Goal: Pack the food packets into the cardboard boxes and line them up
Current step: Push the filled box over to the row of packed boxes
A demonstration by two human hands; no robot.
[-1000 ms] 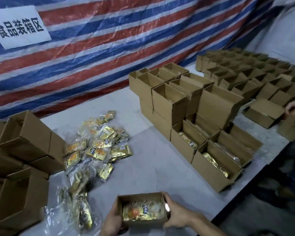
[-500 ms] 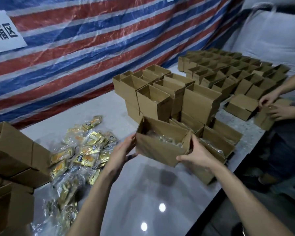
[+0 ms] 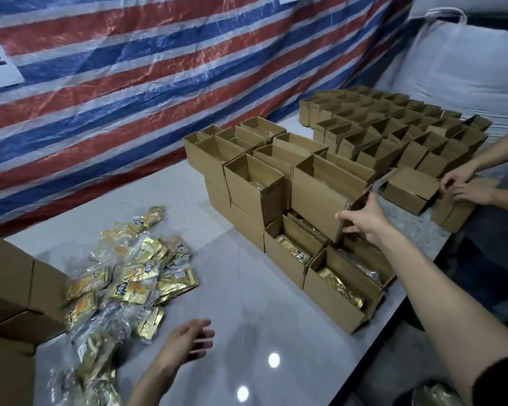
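A brown open-topped cardboard box (image 3: 317,197) rests on the second tier of a stack of similar boxes (image 3: 247,189) at the middle of the grey table (image 3: 247,317). My right hand (image 3: 361,219) grips its right end, thumb on the front face. Below it stand open boxes (image 3: 335,300) with gold food packets inside. A loose pile of gold and clear food packets (image 3: 135,276) lies at the left. My left hand (image 3: 188,338) hovers open over the table just right of that pile, holding nothing.
Empty cardboard boxes (image 3: 9,276) are stacked at the left edge. Rows of open boxes (image 3: 393,133) fill the far right of the table. Another person's hands (image 3: 464,186) handle a box (image 3: 408,189) there. A striped tarp (image 3: 129,68) hangs behind; a white sack (image 3: 467,68) stands at right.
The packed box went from in front of me, carried by both hands, up onto the stack. My left hand has let go and dropped back near the packet pile.
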